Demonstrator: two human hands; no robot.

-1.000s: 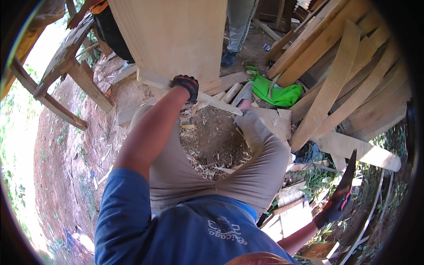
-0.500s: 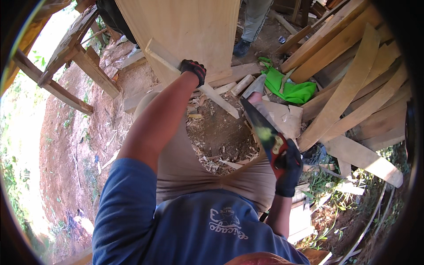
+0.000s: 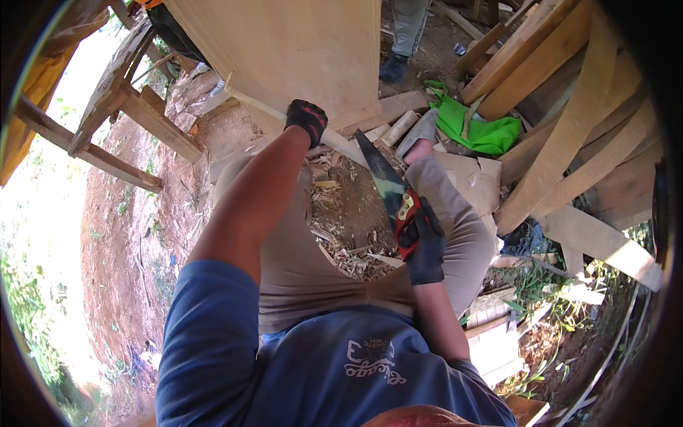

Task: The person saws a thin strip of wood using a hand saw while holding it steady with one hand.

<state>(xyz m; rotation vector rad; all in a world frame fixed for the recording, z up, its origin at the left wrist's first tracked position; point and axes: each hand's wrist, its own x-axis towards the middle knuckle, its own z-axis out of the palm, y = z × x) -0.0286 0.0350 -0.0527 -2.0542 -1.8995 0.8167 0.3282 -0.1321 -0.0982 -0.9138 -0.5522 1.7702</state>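
A narrow wooden strip (image 3: pixel 347 148) slants across the lower end of a wide pale board (image 3: pixel 292 53). My left hand (image 3: pixel 307 122), in a black and red glove, is closed around the strip near its middle. In my gloved right hand (image 3: pixel 425 240) is a handsaw (image 3: pixel 384 174) with a red handle, my fingers wrapped round the grip. The saw's dark blade points up and left, its tip beside the strip's near end. Whether the blade touches the wood, I cannot tell.
Wood shavings and offcuts (image 3: pixel 348 252) cover the ground between my legs. A green cloth (image 3: pixel 484 132) lies beyond my right foot. Long planks (image 3: pixel 569 128) lean at the right, and a rough wooden frame (image 3: pixel 135 114) stands at the left. Another person's leg (image 3: pixel 407 35) is behind the board.
My right hand has brought the handsaw leftward and up, from over my right thigh to the strip's near end. The strip has shifted slightly, still in my left hand.
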